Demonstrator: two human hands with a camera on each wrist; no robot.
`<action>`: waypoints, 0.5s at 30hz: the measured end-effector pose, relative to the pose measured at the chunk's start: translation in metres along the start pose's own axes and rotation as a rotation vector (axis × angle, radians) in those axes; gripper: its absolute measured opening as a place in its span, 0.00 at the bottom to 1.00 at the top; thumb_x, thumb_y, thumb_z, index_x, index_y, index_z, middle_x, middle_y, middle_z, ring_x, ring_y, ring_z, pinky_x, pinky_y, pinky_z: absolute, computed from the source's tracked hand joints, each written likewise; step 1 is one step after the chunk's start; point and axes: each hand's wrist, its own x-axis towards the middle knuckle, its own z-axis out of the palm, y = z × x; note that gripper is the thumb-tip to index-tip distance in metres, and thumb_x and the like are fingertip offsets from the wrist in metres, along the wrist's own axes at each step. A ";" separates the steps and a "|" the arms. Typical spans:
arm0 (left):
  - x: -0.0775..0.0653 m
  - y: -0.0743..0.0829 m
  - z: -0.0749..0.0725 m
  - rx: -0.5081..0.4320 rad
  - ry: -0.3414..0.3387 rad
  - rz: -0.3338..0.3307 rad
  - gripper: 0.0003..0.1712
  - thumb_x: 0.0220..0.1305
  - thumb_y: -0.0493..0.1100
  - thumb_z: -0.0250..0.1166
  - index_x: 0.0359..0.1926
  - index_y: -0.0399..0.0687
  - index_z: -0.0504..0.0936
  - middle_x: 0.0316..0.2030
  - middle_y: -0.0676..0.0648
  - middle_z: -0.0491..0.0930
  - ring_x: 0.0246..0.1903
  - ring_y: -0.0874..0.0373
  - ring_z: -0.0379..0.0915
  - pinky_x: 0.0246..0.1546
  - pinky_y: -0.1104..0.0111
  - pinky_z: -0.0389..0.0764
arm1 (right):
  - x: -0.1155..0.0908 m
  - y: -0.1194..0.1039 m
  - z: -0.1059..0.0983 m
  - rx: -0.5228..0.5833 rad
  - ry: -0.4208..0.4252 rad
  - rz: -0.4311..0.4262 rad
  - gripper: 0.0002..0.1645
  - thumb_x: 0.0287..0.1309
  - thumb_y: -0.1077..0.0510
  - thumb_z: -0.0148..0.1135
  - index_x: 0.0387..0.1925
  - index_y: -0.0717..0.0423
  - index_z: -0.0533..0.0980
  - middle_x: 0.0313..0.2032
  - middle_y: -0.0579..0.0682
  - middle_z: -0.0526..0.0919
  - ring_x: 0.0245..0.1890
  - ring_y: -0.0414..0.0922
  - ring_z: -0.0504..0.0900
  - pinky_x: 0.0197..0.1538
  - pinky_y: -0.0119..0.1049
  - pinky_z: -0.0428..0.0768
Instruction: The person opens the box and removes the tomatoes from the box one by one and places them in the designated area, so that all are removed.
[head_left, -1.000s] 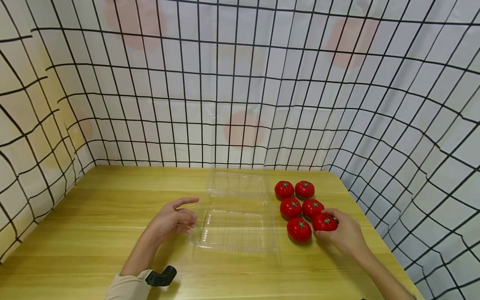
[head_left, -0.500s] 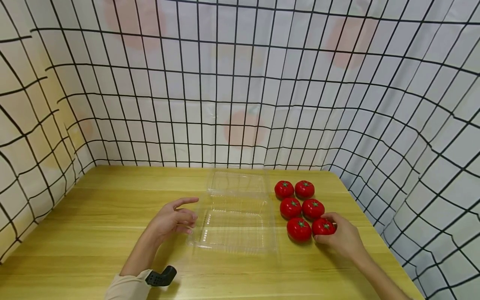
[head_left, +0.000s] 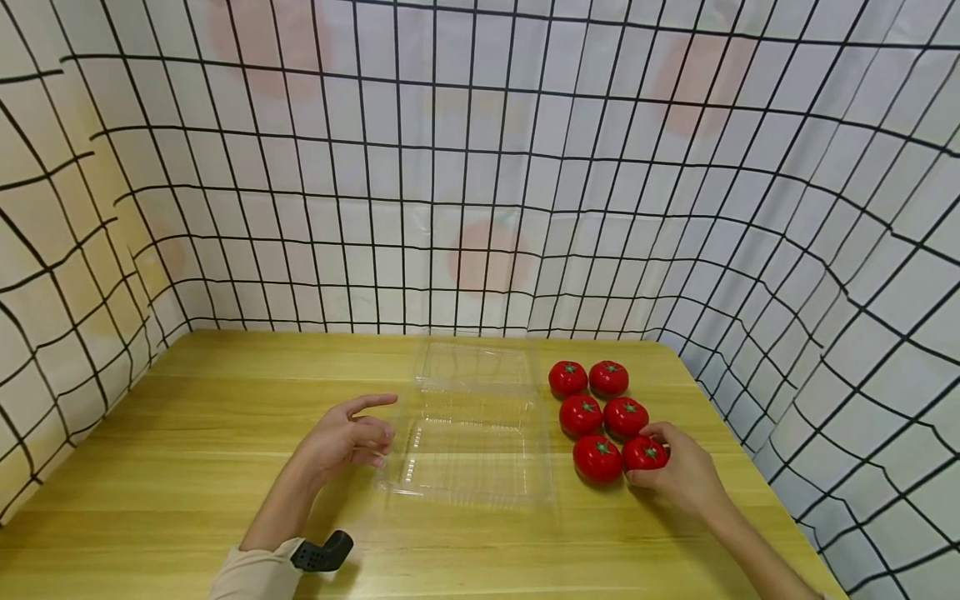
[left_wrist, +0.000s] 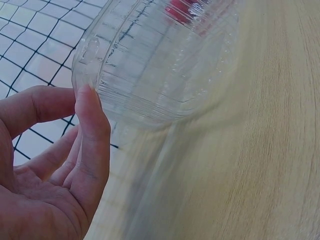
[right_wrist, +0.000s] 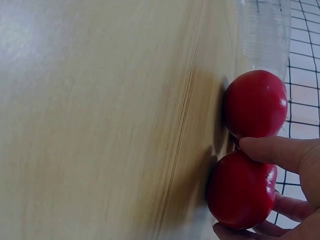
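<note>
My right hand grips a glossy red tomato with a green star-shaped top, thumb at the near side and fingers round the far side. It sits low over the wood, next to another tomato in the right wrist view. At the table's middle lies a clear plastic clamshell box, its lid laid back toward the wall. My left hand is at the box's left side; in the left wrist view its thumb and forefinger pinch the clear rim.
Several more tomatoes stand in a cluster right of the box, among them a back-left one and a front-left one. A wooden table carries everything. Black grid netting over white cloth encloses its back and sides.
My right hand has drawn its tomato slightly toward the near edge and lowered it beside the front-left tomato. Over the last half second it barely moves. The left hand and box stay put.
</note>
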 end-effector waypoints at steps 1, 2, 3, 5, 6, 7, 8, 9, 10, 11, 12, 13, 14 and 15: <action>0.000 0.000 0.000 0.000 -0.001 0.000 0.40 0.67 0.31 0.61 0.76 0.33 0.56 0.32 0.46 0.83 0.30 0.58 0.79 0.29 0.69 0.86 | 0.000 0.000 0.000 -0.001 0.002 -0.004 0.43 0.40 0.52 0.83 0.56 0.65 0.74 0.53 0.66 0.81 0.52 0.63 0.80 0.52 0.60 0.82; 0.000 0.000 0.000 0.001 -0.002 0.000 0.40 0.67 0.31 0.61 0.76 0.33 0.56 0.32 0.46 0.83 0.30 0.57 0.79 0.29 0.69 0.86 | 0.000 0.000 0.001 -0.003 0.003 -0.007 0.43 0.39 0.52 0.83 0.56 0.65 0.74 0.53 0.66 0.81 0.52 0.63 0.80 0.53 0.61 0.82; 0.000 0.000 0.000 0.001 -0.003 -0.001 0.40 0.67 0.31 0.61 0.76 0.33 0.56 0.32 0.46 0.83 0.30 0.57 0.79 0.29 0.69 0.86 | 0.000 0.000 0.001 -0.004 0.004 -0.009 0.43 0.39 0.52 0.83 0.56 0.65 0.74 0.53 0.66 0.81 0.52 0.63 0.80 0.53 0.61 0.81; 0.000 0.000 0.000 0.002 -0.003 -0.001 0.40 0.67 0.31 0.62 0.76 0.34 0.56 0.32 0.46 0.83 0.30 0.57 0.79 0.29 0.69 0.86 | 0.000 0.000 0.001 -0.006 0.007 -0.015 0.43 0.39 0.52 0.83 0.56 0.65 0.74 0.53 0.66 0.81 0.52 0.63 0.80 0.53 0.61 0.81; 0.000 0.000 0.000 0.002 -0.003 -0.001 0.40 0.67 0.31 0.62 0.76 0.34 0.56 0.33 0.46 0.83 0.30 0.57 0.79 0.29 0.69 0.86 | 0.000 0.000 0.001 -0.008 0.009 -0.017 0.43 0.39 0.52 0.83 0.56 0.64 0.74 0.53 0.65 0.81 0.52 0.63 0.80 0.53 0.61 0.81; 0.000 0.000 0.000 0.002 -0.004 -0.001 0.40 0.67 0.31 0.62 0.76 0.34 0.56 0.33 0.45 0.83 0.30 0.57 0.79 0.29 0.69 0.86 | 0.000 -0.001 0.002 -0.008 0.011 -0.019 0.43 0.39 0.52 0.83 0.56 0.64 0.74 0.53 0.65 0.81 0.52 0.62 0.80 0.53 0.61 0.81; 0.000 0.000 -0.001 0.002 -0.005 -0.001 0.40 0.67 0.31 0.62 0.76 0.34 0.56 0.33 0.45 0.82 0.30 0.57 0.79 0.29 0.69 0.86 | 0.000 -0.001 0.002 -0.009 0.013 -0.022 0.43 0.39 0.52 0.83 0.56 0.64 0.74 0.53 0.65 0.81 0.52 0.62 0.80 0.53 0.61 0.81; 0.000 0.000 -0.001 0.002 -0.006 -0.002 0.40 0.67 0.32 0.62 0.76 0.34 0.56 0.33 0.46 0.82 0.30 0.57 0.79 0.29 0.69 0.86 | 0.000 -0.001 0.002 -0.011 0.014 -0.024 0.43 0.38 0.52 0.84 0.55 0.64 0.74 0.52 0.65 0.82 0.52 0.62 0.80 0.53 0.61 0.81; 0.000 0.000 -0.001 0.001 -0.007 -0.001 0.40 0.67 0.32 0.62 0.76 0.34 0.56 0.33 0.46 0.82 0.30 0.57 0.79 0.29 0.69 0.86 | 0.000 -0.001 0.002 -0.014 0.015 -0.027 0.43 0.38 0.52 0.84 0.55 0.64 0.74 0.52 0.65 0.82 0.51 0.61 0.80 0.53 0.60 0.81; 0.000 0.000 -0.002 0.001 -0.009 -0.001 0.40 0.67 0.32 0.62 0.76 0.34 0.56 0.32 0.46 0.83 0.30 0.57 0.79 0.29 0.69 0.86 | 0.001 -0.001 0.002 -0.017 0.017 -0.030 0.43 0.38 0.51 0.84 0.55 0.64 0.74 0.52 0.64 0.82 0.51 0.61 0.80 0.53 0.60 0.81; 0.000 0.000 -0.002 0.000 -0.011 0.000 0.40 0.67 0.32 0.62 0.76 0.34 0.56 0.32 0.46 0.83 0.30 0.57 0.79 0.29 0.69 0.86 | 0.001 -0.001 0.002 -0.021 0.017 -0.032 0.43 0.38 0.51 0.84 0.55 0.64 0.74 0.52 0.64 0.82 0.51 0.61 0.80 0.52 0.60 0.81; 0.000 0.000 -0.002 0.002 -0.013 0.001 0.40 0.67 0.32 0.62 0.77 0.34 0.56 0.32 0.46 0.83 0.30 0.57 0.79 0.29 0.69 0.86 | 0.002 -0.001 0.002 -0.025 0.016 -0.033 0.43 0.38 0.51 0.84 0.55 0.64 0.74 0.51 0.64 0.82 0.50 0.60 0.80 0.52 0.59 0.81; 0.000 0.000 -0.002 0.003 -0.015 0.002 0.40 0.68 0.32 0.62 0.77 0.34 0.56 0.32 0.47 0.84 0.30 0.57 0.80 0.29 0.69 0.86 | 0.002 -0.001 0.002 -0.030 0.015 -0.033 0.43 0.37 0.51 0.84 0.55 0.64 0.74 0.51 0.64 0.82 0.50 0.60 0.81 0.51 0.59 0.82; 0.000 0.000 -0.002 0.004 -0.017 0.002 0.40 0.68 0.32 0.62 0.77 0.34 0.56 0.31 0.47 0.84 0.30 0.57 0.80 0.29 0.69 0.86 | 0.002 -0.001 0.002 -0.036 0.013 -0.033 0.43 0.37 0.51 0.84 0.54 0.64 0.74 0.51 0.64 0.82 0.50 0.60 0.81 0.51 0.59 0.82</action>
